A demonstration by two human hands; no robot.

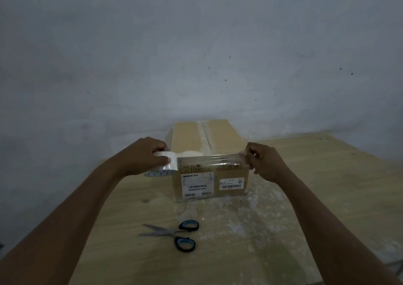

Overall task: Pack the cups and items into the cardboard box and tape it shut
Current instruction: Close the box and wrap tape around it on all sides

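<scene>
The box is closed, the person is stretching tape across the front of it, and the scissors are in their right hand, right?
Not quite. In the head view the scissors lie on the table. The right hand pinches the tape strip; the left hand holds the roll.

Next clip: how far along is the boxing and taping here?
Done: the box is closed, with tape already along its top seam. No cups show outside it.

In hand: the left hand holds the tape roll; the right hand pinches the free end, stretching a strip across the near top edge.

Left: press the strip down and cut it, probably with the scissors lying open on the table.
</scene>
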